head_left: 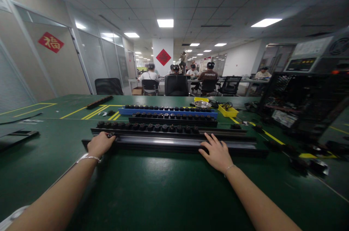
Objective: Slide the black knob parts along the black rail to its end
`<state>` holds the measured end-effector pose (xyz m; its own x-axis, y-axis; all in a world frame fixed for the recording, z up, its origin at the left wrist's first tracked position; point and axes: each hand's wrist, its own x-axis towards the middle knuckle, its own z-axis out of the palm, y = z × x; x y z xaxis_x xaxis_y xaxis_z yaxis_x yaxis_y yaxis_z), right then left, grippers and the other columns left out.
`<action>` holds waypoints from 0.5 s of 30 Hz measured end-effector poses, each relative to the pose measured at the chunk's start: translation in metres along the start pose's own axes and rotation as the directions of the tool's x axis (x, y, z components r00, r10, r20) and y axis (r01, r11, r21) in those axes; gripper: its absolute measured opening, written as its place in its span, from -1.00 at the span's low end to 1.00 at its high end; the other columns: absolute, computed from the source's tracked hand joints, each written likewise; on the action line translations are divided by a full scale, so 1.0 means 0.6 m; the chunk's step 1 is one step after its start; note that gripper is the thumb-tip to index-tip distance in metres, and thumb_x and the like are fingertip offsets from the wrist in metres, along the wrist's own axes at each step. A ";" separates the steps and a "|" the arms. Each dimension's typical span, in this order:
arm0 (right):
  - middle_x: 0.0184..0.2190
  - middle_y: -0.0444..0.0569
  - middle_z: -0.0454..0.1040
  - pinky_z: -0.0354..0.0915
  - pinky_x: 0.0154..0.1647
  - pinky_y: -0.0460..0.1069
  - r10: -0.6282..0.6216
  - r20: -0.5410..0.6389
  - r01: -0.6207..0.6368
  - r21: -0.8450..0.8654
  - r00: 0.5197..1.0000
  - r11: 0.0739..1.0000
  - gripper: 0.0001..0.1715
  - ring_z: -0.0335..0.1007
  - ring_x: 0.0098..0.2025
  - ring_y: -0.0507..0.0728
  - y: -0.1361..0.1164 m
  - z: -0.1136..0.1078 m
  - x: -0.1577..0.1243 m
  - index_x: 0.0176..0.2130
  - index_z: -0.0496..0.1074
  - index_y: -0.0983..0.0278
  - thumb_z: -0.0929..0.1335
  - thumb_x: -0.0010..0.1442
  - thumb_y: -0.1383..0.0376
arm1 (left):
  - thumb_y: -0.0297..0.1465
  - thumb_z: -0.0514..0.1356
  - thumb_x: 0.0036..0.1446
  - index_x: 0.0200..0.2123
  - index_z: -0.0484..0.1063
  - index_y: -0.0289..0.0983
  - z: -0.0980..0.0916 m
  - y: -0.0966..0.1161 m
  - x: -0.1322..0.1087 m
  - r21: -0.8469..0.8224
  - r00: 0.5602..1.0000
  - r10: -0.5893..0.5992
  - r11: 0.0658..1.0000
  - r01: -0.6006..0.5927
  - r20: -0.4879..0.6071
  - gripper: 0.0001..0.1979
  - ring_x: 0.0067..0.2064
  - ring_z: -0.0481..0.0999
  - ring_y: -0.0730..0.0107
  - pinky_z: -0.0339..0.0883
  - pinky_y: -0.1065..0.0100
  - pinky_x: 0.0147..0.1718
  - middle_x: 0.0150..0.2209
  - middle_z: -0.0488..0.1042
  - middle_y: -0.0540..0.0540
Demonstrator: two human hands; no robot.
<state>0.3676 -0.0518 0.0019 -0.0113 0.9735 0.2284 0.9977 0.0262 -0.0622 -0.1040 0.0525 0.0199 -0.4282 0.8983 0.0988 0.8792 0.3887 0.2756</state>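
Observation:
A long black rail (160,143) with a shiny channel lies crosswise on the table in front of me. My left hand (99,146) is closed at its left end, thumb and fingers pinching a small black part (110,135). Toward the rail's right side, my right hand (216,152) rests with its fingers spread, the tips on or just over the rail. Just behind runs a second black rail (223,132), filled with a row of round black parts (150,127) except along its right stretch. Farther back are another black rail (174,120) and a blue rail (169,112), both carrying similar parts.
A metal bowl (202,104) and a yellow bin (228,111) holding cables stand behind the rails. At right is an open computer case (289,103), with scattered dark parts (313,163) before it. A dark bar (99,102) lies back left. People sit at farther tables.

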 end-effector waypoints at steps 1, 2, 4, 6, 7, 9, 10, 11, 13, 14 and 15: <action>0.31 -0.10 -0.02 -0.16 0.18 0.33 0.001 0.000 -0.001 0.001 1.000 1.000 -0.47 -0.27 0.32 0.26 0.000 0.000 0.000 -0.05 0.42 0.05 0.11 0.19 -0.07 | -0.02 0.03 0.00 -0.05 0.38 -0.28 0.000 0.000 0.000 -0.002 1.000 0.001 1.000 -0.001 -0.001 -0.43 -0.04 0.44 -0.12 0.30 0.09 -0.18 -0.11 0.49 -0.32; 0.31 -0.10 -0.02 -0.16 0.18 0.34 0.002 -0.002 -0.002 0.003 1.000 1.000 -0.48 -0.27 0.32 0.26 0.000 0.000 0.000 -0.05 0.42 0.05 0.11 0.19 -0.07 | -0.02 0.03 0.00 -0.05 0.38 -0.28 0.000 0.000 0.000 -0.004 1.000 0.003 1.000 -0.003 -0.002 -0.43 -0.04 0.44 -0.13 0.30 0.09 -0.19 -0.11 0.49 -0.32; 0.30 -0.10 -0.02 -0.16 0.18 0.34 0.000 -0.009 0.000 0.008 1.000 1.000 -0.48 -0.27 0.32 0.26 0.000 0.001 0.000 -0.06 0.42 0.05 0.11 0.19 -0.06 | -0.03 0.03 0.00 -0.06 0.39 -0.28 0.001 0.000 0.001 -0.009 1.000 0.000 1.000 0.000 -0.003 -0.44 -0.05 0.44 -0.13 0.30 0.09 -0.20 -0.12 0.50 -0.32; 0.30 -0.10 -0.02 -0.15 0.18 0.34 -0.003 -0.016 0.003 0.012 1.000 1.000 -0.48 -0.26 0.32 0.26 0.001 0.002 0.000 -0.06 0.42 0.05 0.11 0.19 -0.06 | -0.04 0.04 -0.01 -0.07 0.40 -0.28 0.002 0.000 0.002 -0.018 1.000 -0.004 1.000 0.004 -0.008 -0.45 -0.06 0.45 -0.14 0.31 0.09 -0.22 -0.13 0.50 -0.32; 0.30 -0.10 -0.01 -0.15 0.17 0.33 -0.004 -0.018 0.005 0.014 1.000 1.000 -0.48 -0.26 0.32 0.26 0.001 0.003 0.000 -0.06 0.42 0.05 0.11 0.19 -0.06 | -0.04 0.05 -0.02 -0.07 0.40 -0.28 0.003 -0.001 0.003 -0.022 1.000 -0.004 1.000 0.004 -0.012 -0.45 -0.06 0.46 -0.14 0.31 0.08 -0.22 -0.14 0.51 -0.32; 0.30 -0.09 -0.01 -0.15 0.17 0.34 -0.007 -0.020 0.008 0.016 1.000 1.000 -0.48 -0.26 0.32 0.26 0.001 0.003 0.000 -0.06 0.42 0.06 0.11 0.19 -0.07 | -0.05 0.06 -0.03 -0.09 0.41 -0.29 0.005 -0.002 0.005 -0.030 1.000 0.001 1.000 -0.001 -0.020 -0.46 -0.08 0.46 -0.14 0.31 0.08 -0.23 -0.15 0.51 -0.32; 0.30 -0.09 -0.01 -0.15 0.17 0.34 -0.008 -0.021 0.008 0.016 1.000 1.000 -0.48 -0.26 0.32 0.27 0.001 0.004 0.000 -0.07 0.42 0.06 0.11 0.19 -0.07 | -0.05 0.06 -0.03 -0.10 0.41 -0.29 0.006 -0.003 0.006 -0.032 1.000 0.005 0.999 -0.006 -0.022 -0.46 -0.08 0.47 -0.14 0.32 0.08 -0.23 -0.16 0.51 -0.32; 0.30 -0.09 -0.01 -0.15 0.17 0.34 -0.009 -0.022 0.009 0.017 1.000 1.000 -0.48 -0.25 0.32 0.27 0.001 0.004 -0.001 -0.07 0.43 0.06 0.11 0.19 -0.07 | -0.05 0.06 -0.03 -0.10 0.41 -0.30 0.007 -0.004 0.007 -0.033 1.000 0.010 0.999 -0.011 -0.023 -0.47 -0.09 0.47 -0.14 0.32 0.08 -0.24 -0.16 0.51 -0.32; 0.30 -0.09 -0.01 -0.15 0.17 0.34 -0.012 -0.023 0.013 0.019 1.000 1.000 -0.48 -0.25 0.32 0.27 0.002 0.004 -0.001 -0.07 0.43 0.06 0.11 0.19 -0.07 | -0.06 0.06 -0.03 -0.12 0.42 -0.30 0.009 -0.005 0.009 -0.035 1.000 0.019 0.999 -0.020 -0.025 -0.47 -0.11 0.48 -0.13 0.32 0.09 -0.25 -0.18 0.52 -0.32; 0.30 -0.09 -0.02 -0.15 0.17 0.34 -0.013 -0.023 0.014 0.020 1.000 1.000 -0.47 -0.25 0.32 0.27 0.002 0.004 -0.001 -0.07 0.43 0.06 0.10 0.19 -0.07 | -0.06 0.05 -0.02 -0.12 0.42 -0.31 0.009 -0.005 0.009 -0.037 0.999 0.024 0.999 -0.025 -0.025 -0.48 -0.12 0.48 -0.13 0.32 0.11 -0.25 -0.19 0.52 -0.32; 0.30 -0.09 -0.02 -0.15 0.17 0.34 -0.014 -0.023 0.015 0.020 1.000 1.000 -0.47 -0.25 0.32 0.27 0.002 0.004 0.000 -0.07 0.43 0.06 0.10 0.20 -0.07 | -0.07 0.05 -0.02 -0.12 0.42 -0.32 0.009 -0.005 0.008 -0.040 0.999 0.028 0.999 -0.029 -0.025 -0.48 -0.13 0.49 -0.11 0.33 0.12 -0.26 -0.20 0.52 -0.32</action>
<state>0.3686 -0.0514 -0.0005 -0.0238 0.9674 0.2519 0.9959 0.0449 -0.0783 -0.1077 0.0569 0.0142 -0.4088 0.9033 0.1305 0.8821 0.3543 0.3104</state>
